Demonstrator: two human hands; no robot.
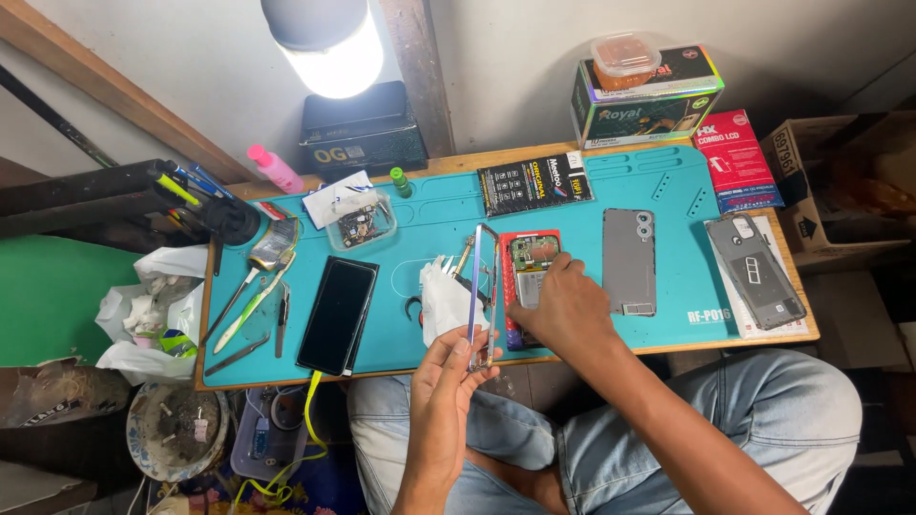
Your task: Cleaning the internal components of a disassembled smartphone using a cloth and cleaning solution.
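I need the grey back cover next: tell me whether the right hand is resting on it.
No: the right hand rests on the opened phone, while the grey back cover lies untouched beside it.

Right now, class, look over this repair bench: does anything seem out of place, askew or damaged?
Yes. The opened phone lies with its circuit board and battery bare under the right hand. The left hand holds a thin phone frame up on edge. A grey back cover lies apart on the teal mat.

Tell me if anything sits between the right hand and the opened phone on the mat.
Nothing visible does. The right hand already rests on the opened phone, its fingers on the exposed insides. The left hand holds the thin screen panel upright just beside it, not across it.
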